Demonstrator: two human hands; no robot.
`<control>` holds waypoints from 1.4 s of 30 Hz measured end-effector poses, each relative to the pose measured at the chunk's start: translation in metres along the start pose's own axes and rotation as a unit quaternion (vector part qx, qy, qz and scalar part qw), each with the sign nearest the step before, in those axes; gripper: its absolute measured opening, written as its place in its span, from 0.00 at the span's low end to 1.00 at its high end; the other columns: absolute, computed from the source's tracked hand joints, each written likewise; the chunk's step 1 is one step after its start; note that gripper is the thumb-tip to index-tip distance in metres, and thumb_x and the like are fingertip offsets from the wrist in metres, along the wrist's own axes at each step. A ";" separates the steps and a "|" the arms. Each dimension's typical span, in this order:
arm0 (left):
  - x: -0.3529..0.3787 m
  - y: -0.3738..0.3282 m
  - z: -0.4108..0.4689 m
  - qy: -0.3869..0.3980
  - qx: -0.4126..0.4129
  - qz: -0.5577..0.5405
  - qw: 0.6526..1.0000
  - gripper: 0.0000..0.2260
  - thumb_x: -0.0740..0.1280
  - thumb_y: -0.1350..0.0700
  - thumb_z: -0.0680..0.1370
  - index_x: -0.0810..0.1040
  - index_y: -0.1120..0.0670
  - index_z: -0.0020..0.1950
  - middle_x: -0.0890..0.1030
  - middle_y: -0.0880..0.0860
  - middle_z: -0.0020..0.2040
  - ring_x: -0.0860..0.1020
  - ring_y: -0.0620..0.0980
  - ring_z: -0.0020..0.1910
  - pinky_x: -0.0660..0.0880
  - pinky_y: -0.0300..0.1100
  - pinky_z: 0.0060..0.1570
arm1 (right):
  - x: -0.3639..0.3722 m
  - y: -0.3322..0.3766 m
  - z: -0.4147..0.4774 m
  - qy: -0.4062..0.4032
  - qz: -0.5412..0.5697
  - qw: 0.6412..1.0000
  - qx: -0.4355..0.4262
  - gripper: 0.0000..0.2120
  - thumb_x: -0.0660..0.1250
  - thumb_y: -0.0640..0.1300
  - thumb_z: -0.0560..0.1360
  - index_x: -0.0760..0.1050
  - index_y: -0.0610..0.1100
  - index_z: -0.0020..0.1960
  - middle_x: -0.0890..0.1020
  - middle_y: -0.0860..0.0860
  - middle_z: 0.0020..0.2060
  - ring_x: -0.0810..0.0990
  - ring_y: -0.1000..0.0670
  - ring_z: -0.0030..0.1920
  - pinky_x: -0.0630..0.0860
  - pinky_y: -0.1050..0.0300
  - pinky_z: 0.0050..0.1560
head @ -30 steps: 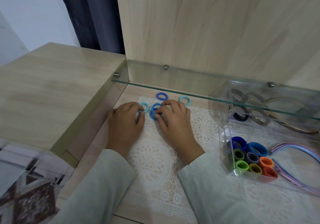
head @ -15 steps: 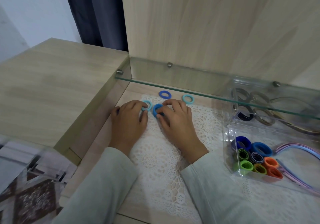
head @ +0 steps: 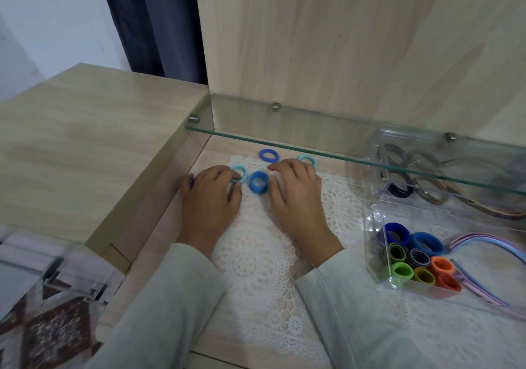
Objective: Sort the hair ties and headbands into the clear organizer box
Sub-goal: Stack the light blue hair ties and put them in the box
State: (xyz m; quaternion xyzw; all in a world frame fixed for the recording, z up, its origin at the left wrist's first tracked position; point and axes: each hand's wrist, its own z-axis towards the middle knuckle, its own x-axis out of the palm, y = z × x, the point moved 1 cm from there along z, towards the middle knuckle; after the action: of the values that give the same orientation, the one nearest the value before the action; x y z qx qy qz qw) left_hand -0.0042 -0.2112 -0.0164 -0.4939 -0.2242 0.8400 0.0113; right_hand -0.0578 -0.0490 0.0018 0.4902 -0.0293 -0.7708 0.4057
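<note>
head view | worn on person | faces forward, down | close over lace mat (head: 256, 257) | sole view

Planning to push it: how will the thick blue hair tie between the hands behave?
The thick blue hair tie looks fuzzy and soft, so probably light and squashy. Lying flat, it likely won't roll. The openwork lace mat might drag on it.

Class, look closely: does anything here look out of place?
Yes. Loose outside the clear box lie a pale blue hair tie touching the left hand, a thick blue tie between the hands, and a dark blue tie and second pale tie beyond the right hand.
</note>
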 end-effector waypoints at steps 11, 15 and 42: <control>-0.002 -0.001 0.000 -0.008 0.006 0.010 1.000 0.05 0.65 0.51 0.78 0.79 0.46 0.52 0.81 0.45 0.55 0.77 0.46 0.55 0.64 0.53 0.62 | 0.001 -0.025 0.004 0.023 -0.051 0.994 0.097 0.16 0.59 0.48 0.80 0.72 0.44 0.66 0.73 0.47 0.65 0.62 0.45 0.71 0.58 0.47 0.69; -0.003 -0.002 -0.001 -0.008 0.008 0.011 1.000 0.05 0.65 0.51 0.78 0.79 0.46 0.52 0.82 0.45 0.54 0.77 0.46 0.53 0.65 0.53 0.61 | 0.001 -0.024 0.004 0.020 -0.049 0.994 0.098 0.16 0.59 0.49 0.80 0.73 0.45 0.65 0.74 0.47 0.64 0.63 0.45 0.70 0.60 0.47 0.69; -0.020 -0.009 0.017 0.036 -0.064 -0.244 0.967 0.03 0.65 0.55 0.81 0.78 0.49 0.49 0.81 0.47 0.51 0.78 0.46 0.51 0.74 0.38 0.49 | -0.001 -0.024 0.003 0.023 -0.043 0.992 0.113 0.16 0.58 0.49 0.80 0.72 0.45 0.65 0.74 0.47 0.63 0.63 0.45 0.68 0.61 0.47 0.67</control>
State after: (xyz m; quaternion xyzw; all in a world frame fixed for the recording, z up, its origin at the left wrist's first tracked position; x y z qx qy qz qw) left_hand -0.0103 -0.2145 0.0101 -0.4539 -0.3908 0.7774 0.1920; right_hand -0.0744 -0.0337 -0.0066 0.5516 -0.0860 -0.7678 0.3144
